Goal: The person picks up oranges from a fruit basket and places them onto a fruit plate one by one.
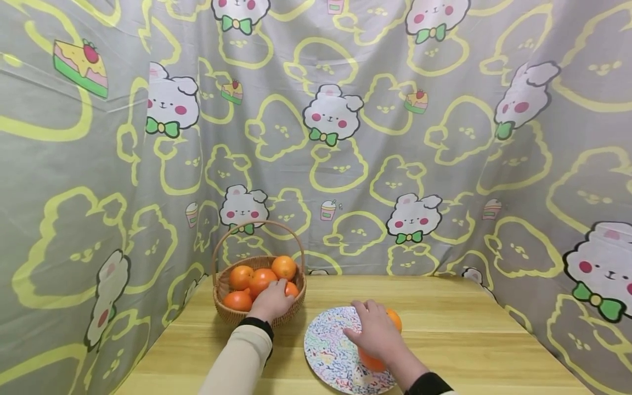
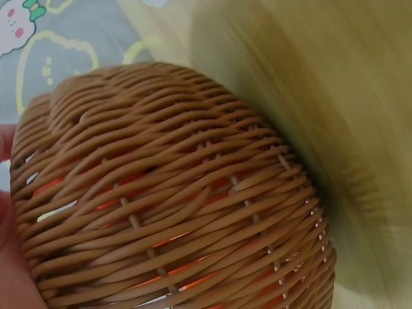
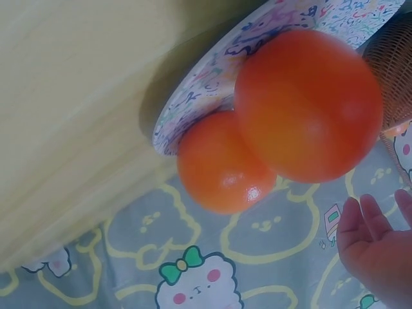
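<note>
In the head view my left hand [image 1: 273, 302] reaches over the near rim of a wicker basket [image 1: 224, 314] and holds an orange [image 1: 292, 289] at its right side between fingers and thumb. Several more oranges, one of them a middle orange [image 1: 262, 281], fill the basket. My right hand [image 1: 377, 332] is over a round speckled plate [image 1: 328, 351]. Two oranges rest there, a nearer orange [image 3: 309, 106] and a farther orange [image 3: 222, 164]. In the right wrist view the fingers stand apart from both. The left wrist view shows mostly the basket's woven side [image 2: 167, 193].
Both basket and plate stand on a light wooden table [image 1: 444, 329], the basket to the plate's back left. The basket's tall arched handle [image 1: 259, 223] rises above the fruit. A grey patterned curtain [image 1: 375, 181] hangs behind the table and along both sides.
</note>
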{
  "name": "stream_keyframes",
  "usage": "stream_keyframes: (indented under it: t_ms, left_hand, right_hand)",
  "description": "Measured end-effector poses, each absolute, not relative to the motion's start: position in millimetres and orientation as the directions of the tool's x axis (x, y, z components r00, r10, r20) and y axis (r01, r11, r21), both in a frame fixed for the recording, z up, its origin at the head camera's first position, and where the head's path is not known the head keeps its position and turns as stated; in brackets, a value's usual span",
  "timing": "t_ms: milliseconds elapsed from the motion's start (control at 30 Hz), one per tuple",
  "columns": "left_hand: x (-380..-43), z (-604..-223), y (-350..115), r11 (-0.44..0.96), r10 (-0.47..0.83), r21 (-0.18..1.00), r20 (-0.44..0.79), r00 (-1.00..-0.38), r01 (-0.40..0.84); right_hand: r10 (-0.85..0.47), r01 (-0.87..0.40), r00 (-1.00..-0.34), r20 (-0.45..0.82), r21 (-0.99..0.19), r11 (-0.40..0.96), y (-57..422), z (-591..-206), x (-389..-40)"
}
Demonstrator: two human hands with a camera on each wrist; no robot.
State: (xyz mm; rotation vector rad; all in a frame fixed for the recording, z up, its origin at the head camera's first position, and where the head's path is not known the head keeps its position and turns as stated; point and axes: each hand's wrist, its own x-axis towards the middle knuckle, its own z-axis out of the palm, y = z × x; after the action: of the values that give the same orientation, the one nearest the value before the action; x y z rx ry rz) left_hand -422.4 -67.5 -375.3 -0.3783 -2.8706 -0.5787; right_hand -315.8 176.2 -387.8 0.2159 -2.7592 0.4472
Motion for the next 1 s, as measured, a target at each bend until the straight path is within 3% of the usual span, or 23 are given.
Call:
stream_keyframes:
  t_ms: [267, 1000]
  left_hand:
    - [-428.0, -368.6, -65.2, 0.867, 0.25, 0.404, 0.151, -0.956, 0.291]
    - [-436.4, -375.5, -68.2, 0.895, 0.208, 0.322, 0.308, -0.928, 0.308]
  right_hand:
    - [-0.113, -0.21, -0.943, 0.314, -0.295, 0.932, 176.7, -391.2, -316.2]
    - [-0.111, -0.22, -0.942, 0.318, -0.33, 0.918, 179.2, -393.1, -314.7]
